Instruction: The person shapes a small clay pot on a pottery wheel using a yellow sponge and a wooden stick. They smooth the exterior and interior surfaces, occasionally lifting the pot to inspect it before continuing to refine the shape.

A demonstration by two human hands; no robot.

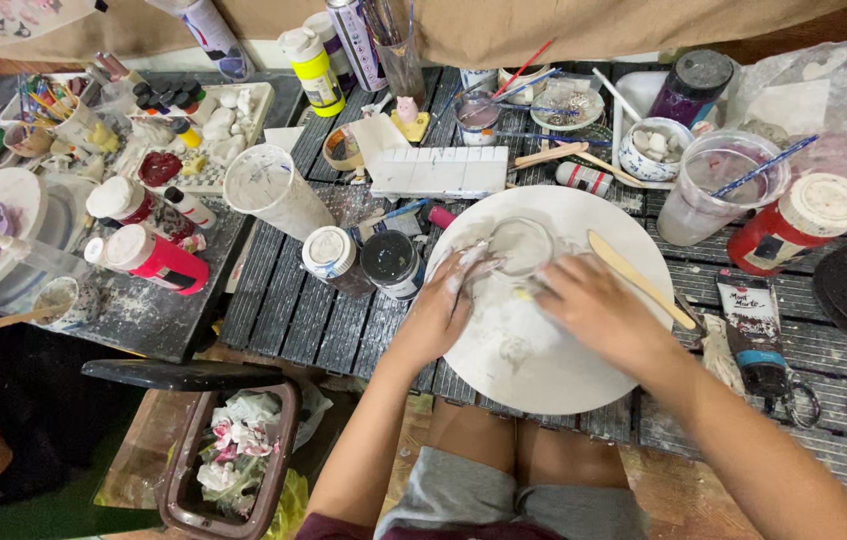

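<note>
We are looking straight down at both hands working on a round white board (544, 370) in the centre of the frame, set on a dark slatted bench (314, 310). The left hand (441, 305) lies on the board with its fingers (472, 262), smeared white, stretched out narrow against the near side of a small pale clay cup (521, 245) that sits on the upper part of the board. The right hand (599, 310) rests just right of the cup, fingers curled loosely down toward the clay; whether they pinch anything we cannot tell, as the back of the hand hides it. A wooden modelling tool (641, 280) lies on the board's right side, just beside that hand and apart from the cup. Now the risks, as we judge them: the cup's wall looks thin and soft, so uneven pressure from the left fingers could dent or collapse it. The two paint jars (364, 262) stand just off the board's left edge, close to the left wrist, and a sideways sweep could knock them over. To the upper right a clear tub of cloudy water (709, 190) with a blue stick in it stands near the board, and beside it a red bottle (794, 225); a careless reach there could spill water across the bench and onto the clay.
</note>
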